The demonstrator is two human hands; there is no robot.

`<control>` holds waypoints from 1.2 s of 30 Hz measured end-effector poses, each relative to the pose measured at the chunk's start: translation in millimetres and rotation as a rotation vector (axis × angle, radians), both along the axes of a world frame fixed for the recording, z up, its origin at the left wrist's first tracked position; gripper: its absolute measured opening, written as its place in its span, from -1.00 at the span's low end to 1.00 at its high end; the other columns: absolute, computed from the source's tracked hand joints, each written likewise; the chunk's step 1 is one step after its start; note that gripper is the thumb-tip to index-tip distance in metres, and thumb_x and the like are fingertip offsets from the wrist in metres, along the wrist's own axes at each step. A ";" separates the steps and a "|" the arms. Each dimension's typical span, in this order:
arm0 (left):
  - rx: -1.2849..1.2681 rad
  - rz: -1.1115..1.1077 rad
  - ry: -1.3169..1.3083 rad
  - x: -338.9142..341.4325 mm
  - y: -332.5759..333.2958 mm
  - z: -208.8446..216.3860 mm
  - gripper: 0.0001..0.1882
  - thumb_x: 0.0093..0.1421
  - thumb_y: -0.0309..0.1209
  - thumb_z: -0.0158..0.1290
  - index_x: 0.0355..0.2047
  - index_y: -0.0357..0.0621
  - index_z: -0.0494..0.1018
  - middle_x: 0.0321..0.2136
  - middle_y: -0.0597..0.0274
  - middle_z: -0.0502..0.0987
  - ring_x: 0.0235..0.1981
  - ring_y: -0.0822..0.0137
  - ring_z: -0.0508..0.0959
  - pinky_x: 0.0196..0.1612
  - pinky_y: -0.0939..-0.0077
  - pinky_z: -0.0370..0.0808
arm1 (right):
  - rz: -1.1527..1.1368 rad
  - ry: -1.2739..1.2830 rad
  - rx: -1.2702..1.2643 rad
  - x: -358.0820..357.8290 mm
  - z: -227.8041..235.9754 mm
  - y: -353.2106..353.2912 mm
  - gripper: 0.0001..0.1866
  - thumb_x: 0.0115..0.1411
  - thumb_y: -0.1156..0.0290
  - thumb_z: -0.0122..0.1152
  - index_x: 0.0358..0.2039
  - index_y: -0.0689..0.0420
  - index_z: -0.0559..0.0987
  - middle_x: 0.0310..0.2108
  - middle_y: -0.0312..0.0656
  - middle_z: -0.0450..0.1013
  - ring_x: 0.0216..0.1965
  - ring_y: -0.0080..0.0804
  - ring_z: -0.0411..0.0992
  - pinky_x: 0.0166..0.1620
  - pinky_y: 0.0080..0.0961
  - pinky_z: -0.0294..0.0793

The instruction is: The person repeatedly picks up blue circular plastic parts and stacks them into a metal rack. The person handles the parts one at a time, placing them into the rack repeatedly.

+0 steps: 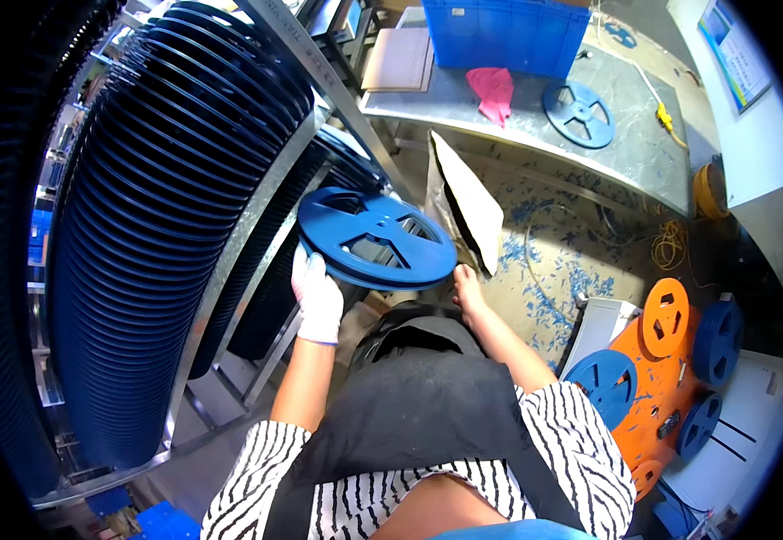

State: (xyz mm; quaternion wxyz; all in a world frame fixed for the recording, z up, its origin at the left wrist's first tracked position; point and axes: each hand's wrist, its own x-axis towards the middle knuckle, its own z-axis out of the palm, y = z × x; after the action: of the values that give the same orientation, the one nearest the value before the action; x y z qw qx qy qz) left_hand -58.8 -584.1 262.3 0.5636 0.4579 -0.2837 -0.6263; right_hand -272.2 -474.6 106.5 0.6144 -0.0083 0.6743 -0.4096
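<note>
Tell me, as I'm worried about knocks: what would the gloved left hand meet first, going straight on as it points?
The blue reel: the left hand already seems to touch its near-left rim. What lies beyond is harder to judge, as depth is unclear.

Floor point(607, 261) is lying pale, blue scraps point(549, 315) littering it | light is brightening its open part, shade is darkening under the table point(652, 135) | grey tabletop is stretching ahead | metal rack point(338, 99) is towering left | white panel point(760, 157) is standing right
</note>
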 end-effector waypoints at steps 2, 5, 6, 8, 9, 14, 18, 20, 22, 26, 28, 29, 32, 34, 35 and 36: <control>0.108 -0.021 0.065 12.4 31.9 12.0 -0.59 0.28 -0.58 -0.24 0.15 -0.25 0.22 -0.05 0.03 0.43 -0.14 0.16 0.51 -0.07 0.25 0.53 | -0.292 -0.485 0.001 -0.3 -21.6 7.8 -0.43 0.34 -0.09 -0.21 0.20 0.01 0.25 0.17 -0.22 0.30 0.14 -0.19 0.28 0.09 -0.02 0.34; 0.233 0.104 0.027 32.6 64.4 -0.1 -0.67 0.25 -0.53 -0.09 0.05 -0.18 0.30 -0.17 0.07 0.49 -0.30 0.18 0.59 -0.26 0.34 0.63 | -0.420 -0.809 -0.362 -2.4 -7.4 12.4 -0.34 0.34 -0.15 -0.39 0.20 0.10 0.26 0.19 -0.14 0.29 0.21 -0.13 0.24 0.23 -0.07 0.22; 0.250 0.113 0.074 35.3 73.3 0.9 -0.67 0.24 -0.52 -0.06 0.03 -0.16 0.32 -0.19 0.08 0.50 -0.31 0.19 0.60 -0.27 0.35 0.65 | -0.459 -0.862 -0.382 -7.6 17.5 11.8 -0.33 0.35 -0.13 -0.44 0.21 0.14 0.25 0.18 -0.12 0.30 0.21 -0.13 0.24 0.25 -0.14 0.20; 0.263 0.113 0.099 46.1 81.8 -15.6 -0.68 0.25 -0.52 -0.08 0.03 -0.13 0.33 -0.19 0.08 0.50 -0.27 0.18 0.59 -0.24 0.34 0.66 | -0.422 -1.025 -0.624 -19.9 51.6 12.6 -0.34 0.36 -0.11 -0.42 0.20 0.15 0.26 0.17 -0.08 0.30 0.18 -0.14 0.28 0.23 -0.17 0.24; 0.288 0.135 0.128 51.9 84.5 -23.8 -0.68 0.25 -0.52 -0.08 0.03 -0.13 0.33 -0.20 0.09 0.50 -0.25 0.18 0.59 -0.22 0.33 0.65 | -0.395 -0.986 -0.655 -22.0 59.4 11.8 -0.36 0.37 -0.09 -0.38 0.19 0.17 0.28 0.17 -0.06 0.30 0.17 -0.17 0.29 0.21 -0.20 0.28; 0.420 0.149 0.186 72.3 94.2 -67.5 -0.65 0.23 -0.52 -0.04 0.04 -0.12 0.33 -0.24 0.10 0.50 -0.26 0.21 0.58 -0.13 0.34 0.62 | -0.274 -0.584 -0.599 -12.2 85.7 8.5 -0.61 0.36 0.26 -0.10 0.11 0.21 0.34 0.04 -0.12 0.41 0.00 -0.40 0.42 0.09 -0.45 0.40; 0.531 0.025 0.073 101.1 96.1 -105.6 -0.54 0.25 -0.53 -0.07 0.17 -0.08 0.22 0.01 0.00 0.39 -0.05 0.10 0.48 0.03 0.14 0.51 | -0.181 -0.171 -0.724 12.0 97.8 5.5 -0.64 0.34 0.36 -0.04 0.08 0.27 0.39 -0.06 -0.18 0.46 -0.12 -0.49 0.44 -0.02 -0.56 0.40; 0.699 0.131 -0.353 82.4 80.5 -97.7 -0.47 0.26 -0.40 0.01 0.21 -0.11 0.17 0.06 0.05 0.36 0.04 0.20 0.42 0.09 0.28 0.39 | -0.057 0.376 -0.828 16.6 109.9 -4.4 -0.70 0.28 0.43 -0.03 -0.02 0.27 0.48 -0.18 -0.12 0.51 -0.19 -0.38 0.48 -0.10 -0.53 0.44; 0.405 -0.138 -0.561 59.1 57.3 -90.1 -0.38 0.26 -0.29 0.00 0.28 -0.08 0.07 0.17 0.10 0.26 0.12 0.22 0.34 0.12 0.33 0.32 | 0.041 0.591 -0.987 23.3 116.9 -17.4 -0.69 0.21 0.51 0.01 -0.03 0.24 0.49 -0.23 -0.07 0.51 -0.26 -0.26 0.51 -0.17 -0.48 0.49; 0.397 -0.530 0.005 59.2 12.3 -118.3 -0.47 0.33 -0.13 -0.11 0.20 -0.18 0.17 0.08 0.17 0.30 0.06 0.34 0.35 0.13 0.48 0.30 | 0.091 0.801 -1.118 57.4 120.4 -47.7 -0.64 0.06 0.61 0.03 -0.08 0.24 0.50 -0.23 -0.02 0.51 -0.24 -0.13 0.51 -0.16 -0.37 0.52; 0.502 -0.523 0.275 38.6 -4.0 -123.3 -0.44 0.32 -0.09 -0.11 0.20 -0.17 0.17 0.09 0.15 0.31 0.08 0.30 0.35 0.15 0.43 0.29 | 0.115 0.900 -1.120 66.8 118.7 -63.9 -0.59 -0.03 0.65 0.10 -0.08 0.21 0.50 -0.23 -0.03 0.50 -0.22 -0.13 0.52 -0.20 -0.37 0.54; 0.533 -0.523 0.338 28.3 -10.2 -120.5 -0.42 0.31 -0.07 -0.12 0.20 -0.17 0.18 0.10 0.15 0.31 0.09 0.29 0.34 0.15 0.41 0.28 | 0.097 0.935 -1.116 69.0 118.6 -71.1 -0.57 -0.04 0.65 0.11 -0.08 0.21 0.50 -0.24 -0.05 0.50 -0.22 -0.15 0.52 -0.20 -0.38 0.55; 0.587 -0.566 0.424 18.1 -23.9 -108.6 -0.37 0.29 0.00 -0.13 0.21 -0.17 0.19 0.11 0.12 0.33 0.12 0.24 0.33 0.18 0.34 0.27 | 0.117 1.026 -1.137 73.6 117.7 -87.0 -0.54 -0.11 0.66 0.17 -0.10 0.19 0.51 -0.25 -0.11 0.51 -0.23 -0.20 0.52 -0.22 -0.41 0.56; 0.618 -0.616 0.462 14.6 -31.5 -100.5 -0.34 0.28 0.04 -0.13 0.21 -0.17 0.19 0.12 0.10 0.33 0.14 0.21 0.33 0.19 0.30 0.26 | 0.142 1.101 -1.177 82.3 111.1 -89.3 -0.53 -0.18 0.60 0.20 -0.14 0.16 0.53 -0.26 -0.16 0.51 -0.23 -0.26 0.53 -0.22 -0.46 0.56; 0.626 -0.641 0.474 14.4 -35.1 -95.2 -0.33 0.27 0.06 -0.13 0.22 -0.17 0.20 0.12 0.09 0.34 0.15 0.19 0.32 0.20 0.27 0.26 | 0.165 1.105 -1.184 87.3 112.2 -88.4 -0.53 -0.18 0.58 0.21 -0.14 0.16 0.53 -0.26 -0.16 0.51 -0.23 -0.27 0.53 -0.22 -0.48 0.55; 0.643 -0.660 0.479 13.6 -37.9 -90.4 -0.31 0.27 0.08 -0.14 0.22 -0.17 0.20 0.12 0.08 0.34 0.16 0.17 0.32 0.21 0.25 0.25 | 0.189 1.109 -1.191 91.8 113.3 -86.6 -0.54 -0.18 0.57 0.22 -0.14 0.15 0.54 -0.26 -0.16 0.51 -0.22 -0.28 0.53 -0.22 -0.49 0.55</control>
State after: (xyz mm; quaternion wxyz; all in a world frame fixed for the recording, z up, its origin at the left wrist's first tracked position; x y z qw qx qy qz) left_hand -45.2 -621.9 172.0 0.2162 0.3377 -0.0691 -0.9135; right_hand -180.4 -561.2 219.8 0.1162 -0.5912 0.5460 -0.5821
